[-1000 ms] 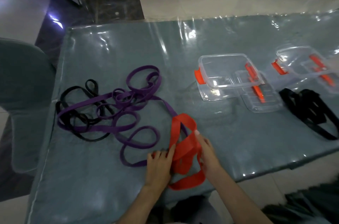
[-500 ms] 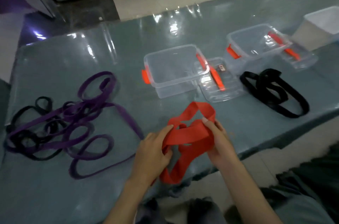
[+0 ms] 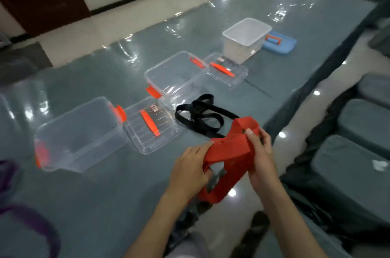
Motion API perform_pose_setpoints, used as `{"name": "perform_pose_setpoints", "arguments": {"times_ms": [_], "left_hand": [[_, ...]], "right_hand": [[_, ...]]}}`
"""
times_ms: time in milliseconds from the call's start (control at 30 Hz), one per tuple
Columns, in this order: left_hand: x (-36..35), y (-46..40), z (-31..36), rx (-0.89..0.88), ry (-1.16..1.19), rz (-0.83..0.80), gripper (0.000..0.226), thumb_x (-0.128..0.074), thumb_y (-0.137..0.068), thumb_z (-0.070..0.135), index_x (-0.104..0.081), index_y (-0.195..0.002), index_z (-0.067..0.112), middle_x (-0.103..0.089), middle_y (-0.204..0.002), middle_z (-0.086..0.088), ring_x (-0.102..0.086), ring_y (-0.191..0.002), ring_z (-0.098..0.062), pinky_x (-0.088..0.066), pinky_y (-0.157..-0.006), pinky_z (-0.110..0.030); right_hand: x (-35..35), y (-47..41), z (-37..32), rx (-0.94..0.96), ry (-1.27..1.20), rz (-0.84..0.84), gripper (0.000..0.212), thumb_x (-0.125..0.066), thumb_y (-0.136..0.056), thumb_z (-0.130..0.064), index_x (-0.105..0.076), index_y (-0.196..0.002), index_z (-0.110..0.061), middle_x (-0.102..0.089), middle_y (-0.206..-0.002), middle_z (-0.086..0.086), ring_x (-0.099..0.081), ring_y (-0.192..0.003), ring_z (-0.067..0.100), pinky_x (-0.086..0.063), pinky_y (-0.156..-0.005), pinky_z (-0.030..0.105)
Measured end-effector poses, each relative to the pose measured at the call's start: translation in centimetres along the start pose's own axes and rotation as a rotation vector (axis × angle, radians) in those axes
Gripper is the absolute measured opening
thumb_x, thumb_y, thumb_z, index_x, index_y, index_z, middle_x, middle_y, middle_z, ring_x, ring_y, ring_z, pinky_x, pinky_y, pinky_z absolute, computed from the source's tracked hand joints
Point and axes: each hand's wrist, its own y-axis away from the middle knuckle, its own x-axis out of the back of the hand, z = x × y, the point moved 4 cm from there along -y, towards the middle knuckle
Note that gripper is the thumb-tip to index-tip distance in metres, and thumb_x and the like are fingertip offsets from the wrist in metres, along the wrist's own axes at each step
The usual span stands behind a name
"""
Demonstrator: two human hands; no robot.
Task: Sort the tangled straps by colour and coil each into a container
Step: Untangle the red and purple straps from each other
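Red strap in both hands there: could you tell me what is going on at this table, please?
A person is sorting straps by colour. Both the left hand and right hand grip the red strap, bunched above the table edge. A black strap lies loose beside two empty clear containers, lids off. Purple strap waits at far left.

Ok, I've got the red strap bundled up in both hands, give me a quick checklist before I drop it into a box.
1. Red strap gripped by left hand and right hand: ok.
2. Strap free of the black strap: cannot tell, they overlap in view.
3. Strap coiled tight: not ok, a loop hangs loose.
4. Near box open, its lid lying beside it: ok.
5. Near box holds nothing: ok.
6. Purple strap sorted: not ok, it lies on the table.
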Motion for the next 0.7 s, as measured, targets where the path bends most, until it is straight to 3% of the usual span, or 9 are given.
{"name": "perform_pose_setpoints", "arguments": {"times_ms": [200,367,500,700], "left_hand": [[-4.9,-11.3,4.3,-0.032,0.103,-0.026,0.07,-0.06,-0.08,0.048,-0.048,-0.149,0.041,-0.067,-0.127,0.01,-0.058,-0.113,-0.015,-0.05,-0.092,-0.032],[-8.0,-21.9,7.1,-0.019,0.114,-0.068,0.073,-0.071,-0.08,0.028,-0.046,-0.148,0.04,-0.066,-0.124,0.008,-0.061,-0.115,-0.019,-0.049,-0.091,-0.029],[-9.4,-30.0,9.1,0.016,0.178,-0.08,0.076,-0.067,-0.076,0.022,-0.045,-0.147,0.04,-0.067,-0.128,0.006,-0.062,-0.118,-0.023,-0.054,-0.097,-0.041],[-12.1,-39.8,11.4,0.072,0.151,-0.046,0.082,-0.071,-0.078,0.021,-0.042,-0.152,0.04,-0.063,-0.132,0.005,-0.058,-0.123,-0.022,-0.051,-0.1,-0.037]], "right_hand": [[4.1,-10.1,-5.7,-0.003,0.023,0.055,0.055,-0.088,-0.075,-0.046,-0.066,-0.124,-0.032,-0.08,-0.091,0.0,-0.076,-0.075,0.013,-0.059,-0.06,0.029],[5.3,-19.8,-10.1,-0.067,0.0,0.072,0.058,-0.091,-0.065,-0.049,-0.068,-0.115,-0.03,-0.075,-0.088,0.002,-0.075,-0.073,0.016,-0.061,-0.061,0.041],[5.3,-27.2,-14.4,-0.059,-0.023,0.065,0.066,-0.091,-0.066,-0.047,-0.066,-0.122,-0.024,-0.077,-0.1,0.006,-0.075,-0.084,0.016,-0.061,-0.063,0.033],[5.6,-38.5,-19.0,-0.1,0.005,0.031,0.035,-0.079,-0.089,-0.034,-0.068,-0.121,-0.027,-0.076,-0.093,0.006,-0.076,-0.072,0.016,-0.061,-0.057,0.038]]}}
